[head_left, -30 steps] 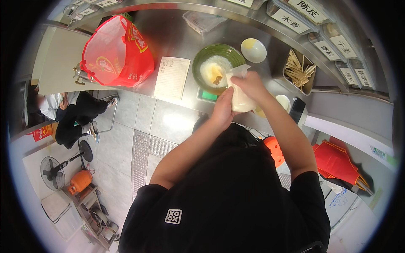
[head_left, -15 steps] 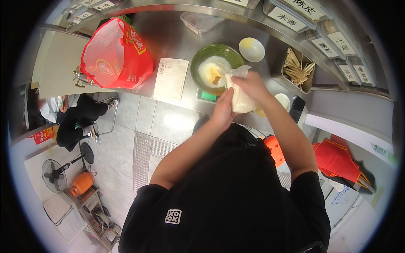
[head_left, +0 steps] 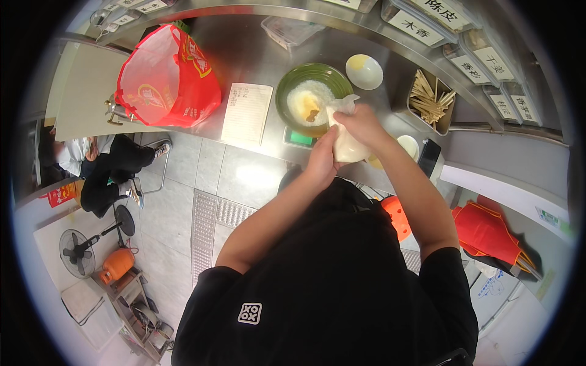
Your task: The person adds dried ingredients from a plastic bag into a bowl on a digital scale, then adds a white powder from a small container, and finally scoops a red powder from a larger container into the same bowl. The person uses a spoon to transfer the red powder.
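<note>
Between my hands is a clear plastic bag (head_left: pixel 349 146) of white powder, tilted with its mouth at the near right rim of a green bowl (head_left: pixel 288 91). My left hand (head_left: pixel 322 157) grips the bag's left side and underside. Closed around its upper part is my right hand (head_left: pixel 361 125). In the bowl lies a heap of white powder (head_left: pixel 300 105) with yellowish and brown patches on top. The bowl rests on a scale with a green display (head_left: pixel 301 139), which shows at the bowl's near edge. Whether powder is falling from the bag I cannot tell.
A white bowl (head_left: pixel 364 72) with yellow residue stands beyond the bag. Left of the green bowl are a notebook (head_left: pixel 246 116) and a red plastic bag (head_left: pixel 198 91). A bin of wooden sticks (head_left: pixel 430 100) and a phone (head_left: pixel 430 157) are at right. A person (head_left: pixel 113 161) sits at far left.
The bag and both hands have barely shifted. The powder heap in the bowl looks almost the same.
</note>
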`<move>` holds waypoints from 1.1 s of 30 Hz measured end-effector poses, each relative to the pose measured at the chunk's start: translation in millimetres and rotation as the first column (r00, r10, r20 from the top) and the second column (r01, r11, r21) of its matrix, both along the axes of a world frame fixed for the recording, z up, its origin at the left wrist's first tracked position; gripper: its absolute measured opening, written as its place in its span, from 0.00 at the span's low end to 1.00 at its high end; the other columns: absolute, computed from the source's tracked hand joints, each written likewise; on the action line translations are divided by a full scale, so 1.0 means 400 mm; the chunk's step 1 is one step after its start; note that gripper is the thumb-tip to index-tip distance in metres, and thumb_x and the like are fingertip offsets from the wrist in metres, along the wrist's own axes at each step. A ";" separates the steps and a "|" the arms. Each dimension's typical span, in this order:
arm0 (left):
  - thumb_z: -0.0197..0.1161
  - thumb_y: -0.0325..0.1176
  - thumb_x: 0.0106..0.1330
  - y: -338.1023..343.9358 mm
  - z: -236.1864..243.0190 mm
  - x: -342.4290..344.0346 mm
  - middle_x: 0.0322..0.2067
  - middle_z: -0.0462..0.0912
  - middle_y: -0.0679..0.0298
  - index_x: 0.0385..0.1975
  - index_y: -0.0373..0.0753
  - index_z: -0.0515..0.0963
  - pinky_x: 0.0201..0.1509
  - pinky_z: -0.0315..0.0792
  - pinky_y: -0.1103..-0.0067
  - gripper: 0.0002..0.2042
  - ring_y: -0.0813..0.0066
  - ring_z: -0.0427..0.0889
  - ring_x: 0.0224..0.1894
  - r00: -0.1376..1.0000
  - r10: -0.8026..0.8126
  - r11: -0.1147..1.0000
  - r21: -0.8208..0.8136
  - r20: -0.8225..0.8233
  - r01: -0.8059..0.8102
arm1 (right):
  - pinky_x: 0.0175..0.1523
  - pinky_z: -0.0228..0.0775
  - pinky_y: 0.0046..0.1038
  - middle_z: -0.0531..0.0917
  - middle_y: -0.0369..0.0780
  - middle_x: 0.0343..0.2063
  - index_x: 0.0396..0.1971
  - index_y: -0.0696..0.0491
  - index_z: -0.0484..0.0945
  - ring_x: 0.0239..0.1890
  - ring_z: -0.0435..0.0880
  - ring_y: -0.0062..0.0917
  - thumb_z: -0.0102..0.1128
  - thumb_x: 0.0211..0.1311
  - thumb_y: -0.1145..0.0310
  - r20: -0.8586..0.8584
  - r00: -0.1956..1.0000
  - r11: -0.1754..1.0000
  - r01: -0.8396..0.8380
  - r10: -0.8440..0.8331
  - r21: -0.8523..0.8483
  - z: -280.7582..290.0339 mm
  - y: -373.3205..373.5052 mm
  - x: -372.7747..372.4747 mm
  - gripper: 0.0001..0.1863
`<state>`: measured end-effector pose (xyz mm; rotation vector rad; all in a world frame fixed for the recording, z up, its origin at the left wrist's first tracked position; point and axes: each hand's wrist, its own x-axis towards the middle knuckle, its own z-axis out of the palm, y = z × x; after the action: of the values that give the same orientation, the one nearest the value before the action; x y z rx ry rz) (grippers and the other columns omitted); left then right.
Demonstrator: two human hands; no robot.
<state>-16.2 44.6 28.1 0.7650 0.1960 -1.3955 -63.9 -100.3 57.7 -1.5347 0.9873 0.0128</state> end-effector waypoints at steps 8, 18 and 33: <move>0.46 0.44 0.82 -0.005 0.000 -0.001 0.60 0.77 0.56 0.66 0.34 0.63 0.62 0.78 0.62 0.23 0.60 0.80 0.59 0.997 -0.031 0.999 -0.030 0.076 0.033 | 0.41 0.79 0.30 0.88 0.43 0.35 0.44 0.63 0.84 0.34 0.87 0.26 0.65 0.65 0.59 0.090 0.986 0.990 0.136 -0.138 0.030 -0.015 -0.005 0.000 0.20; 0.41 0.44 0.83 -0.004 0.015 0.006 0.66 0.71 0.56 0.71 0.36 0.58 0.72 0.66 0.58 0.25 0.59 0.72 0.68 0.998 -0.039 0.999 0.026 -0.044 0.040 | 0.35 0.77 0.31 0.88 0.44 0.27 0.38 0.64 0.85 0.28 0.86 0.26 0.65 0.64 0.56 0.092 0.987 0.987 0.142 -0.135 -0.074 -0.057 -0.028 -0.002 0.22; 0.40 0.45 0.83 -0.006 0.013 0.001 0.67 0.70 0.57 0.72 0.38 0.58 0.73 0.65 0.58 0.24 0.59 0.71 0.69 0.999 -0.020 1.000 0.009 -0.033 0.020 | 0.32 0.74 0.27 0.86 0.38 0.28 0.41 0.61 0.86 0.26 0.82 0.19 0.63 0.68 0.58 0.150 0.979 0.990 0.139 -0.138 0.008 -0.010 -0.011 0.002 0.18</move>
<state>-15.8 42.2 33.2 0.7539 0.2216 -1.4274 -63.1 -104.7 53.6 -1.4439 0.9718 -0.1998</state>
